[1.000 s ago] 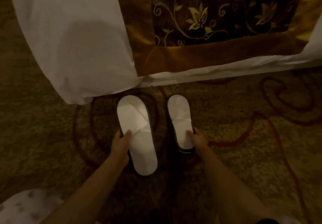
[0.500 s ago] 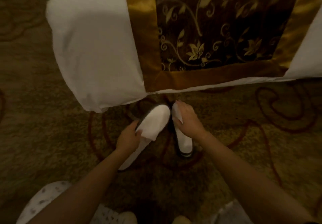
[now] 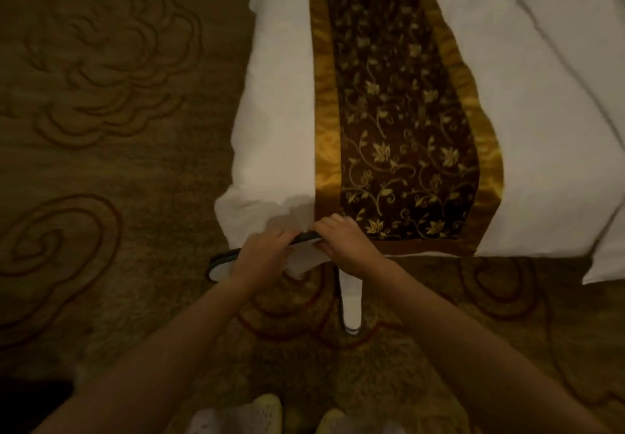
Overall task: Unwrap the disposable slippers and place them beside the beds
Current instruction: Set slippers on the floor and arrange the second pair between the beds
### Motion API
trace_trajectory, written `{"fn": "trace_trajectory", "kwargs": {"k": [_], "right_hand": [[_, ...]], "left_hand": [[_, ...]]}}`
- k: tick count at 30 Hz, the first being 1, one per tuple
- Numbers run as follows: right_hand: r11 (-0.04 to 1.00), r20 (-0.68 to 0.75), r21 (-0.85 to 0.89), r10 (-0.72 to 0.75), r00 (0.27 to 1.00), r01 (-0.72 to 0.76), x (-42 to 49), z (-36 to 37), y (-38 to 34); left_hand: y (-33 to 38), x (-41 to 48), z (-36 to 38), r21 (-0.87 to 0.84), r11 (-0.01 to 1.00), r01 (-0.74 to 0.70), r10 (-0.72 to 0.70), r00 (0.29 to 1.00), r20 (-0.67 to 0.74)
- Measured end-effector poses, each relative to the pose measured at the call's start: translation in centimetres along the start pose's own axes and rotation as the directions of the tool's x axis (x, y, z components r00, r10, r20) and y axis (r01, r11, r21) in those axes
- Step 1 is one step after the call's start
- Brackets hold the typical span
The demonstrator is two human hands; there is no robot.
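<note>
One white disposable slipper [image 3: 220, 264] with a dark sole edge is lifted off the carpet and turned sideways in front of the bed's corner. My left hand [image 3: 262, 255] grips its middle and my right hand [image 3: 341, 242] grips its toe end; the white upper sags between them. The second white slipper [image 3: 351, 301] lies on the carpet just below my right wrist, pointing toward the bed, its front part hidden by my hand.
The bed [image 3: 270, 149] with white sheets and a brown-and-gold floral runner [image 3: 399, 136] fills the upper right. Patterned brown carpet [image 3: 101, 129] spreads to the left and below. My feet in light shoes [image 3: 267, 413] show at the bottom edge.
Both slippers lay flat on the carpet a second ago. My left hand raised the left slipper, my right hand left the other one and joined it. The view tilted up over the bed.
</note>
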State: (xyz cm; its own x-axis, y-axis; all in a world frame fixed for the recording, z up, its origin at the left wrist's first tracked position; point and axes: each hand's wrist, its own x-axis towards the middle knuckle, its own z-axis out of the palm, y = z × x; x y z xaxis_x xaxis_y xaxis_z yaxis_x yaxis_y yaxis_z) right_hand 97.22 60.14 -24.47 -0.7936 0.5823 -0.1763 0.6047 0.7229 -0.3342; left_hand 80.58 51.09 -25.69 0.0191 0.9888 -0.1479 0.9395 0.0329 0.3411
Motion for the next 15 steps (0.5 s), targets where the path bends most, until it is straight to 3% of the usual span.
{"fn": "trace_trajectory", "kwargs": {"k": [8, 15], "right_hand": [[0.992, -0.080, -0.042, -0.126, 0.989, 0.123, 7.0, -15.0, -12.0], [0.969, -0.129, -0.096, -0.237, 0.963, 0.226, 14.7, -23.2, -19.2]], "left_hand": [[-4.9, -3.1, -19.2, 0.028, 0.996, 0.079, -0.076, 0.992, -0.103], [-10.6, -3.4, -29.9, 0.086, 0.982, 0.169, -0.148, 0.966, -0.210]]}}
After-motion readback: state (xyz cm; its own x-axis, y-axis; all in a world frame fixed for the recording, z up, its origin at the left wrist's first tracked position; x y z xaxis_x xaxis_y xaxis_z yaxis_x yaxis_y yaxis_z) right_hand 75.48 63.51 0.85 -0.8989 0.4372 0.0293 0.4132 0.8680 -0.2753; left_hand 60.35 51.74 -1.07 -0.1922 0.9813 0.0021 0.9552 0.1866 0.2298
